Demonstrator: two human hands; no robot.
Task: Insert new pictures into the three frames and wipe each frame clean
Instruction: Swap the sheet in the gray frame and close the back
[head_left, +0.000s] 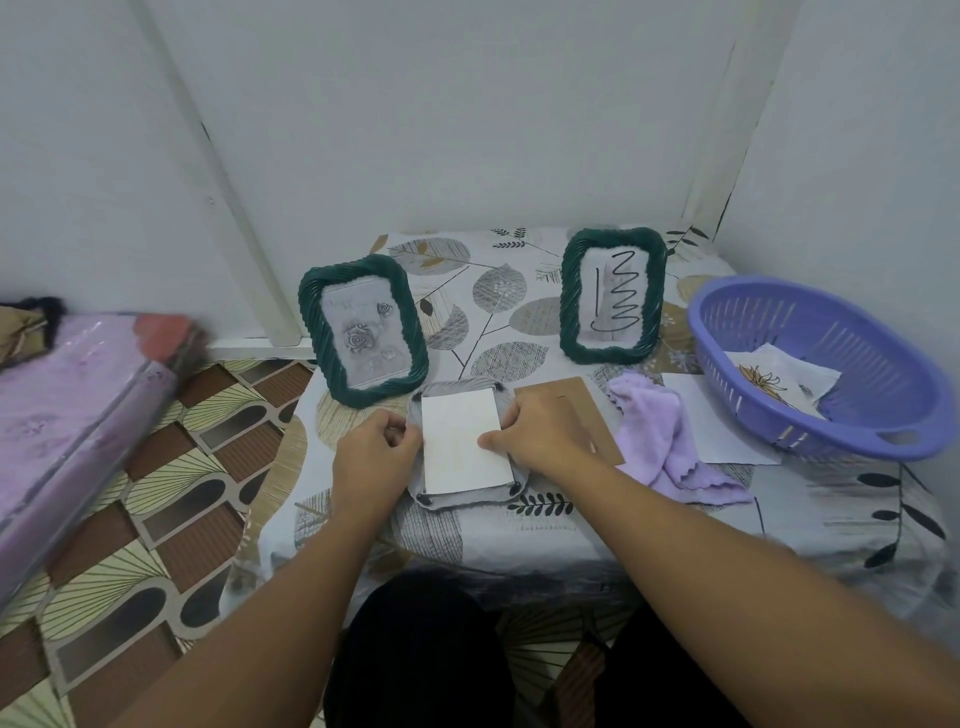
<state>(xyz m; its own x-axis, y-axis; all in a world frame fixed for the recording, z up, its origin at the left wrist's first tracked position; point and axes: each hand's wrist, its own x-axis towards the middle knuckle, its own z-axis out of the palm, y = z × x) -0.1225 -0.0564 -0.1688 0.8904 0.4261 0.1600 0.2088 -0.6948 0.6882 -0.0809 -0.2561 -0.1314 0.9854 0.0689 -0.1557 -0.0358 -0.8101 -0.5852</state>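
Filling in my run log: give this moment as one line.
step: fitting picture | left hand: holds face-down frame | right hand: presses white picture | two frames upright | cloth unused

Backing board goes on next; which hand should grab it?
Probably the right hand: the brown backing board lies partly beneath it, right of the face-down frame. The left hand is at the frame's opposite edge.
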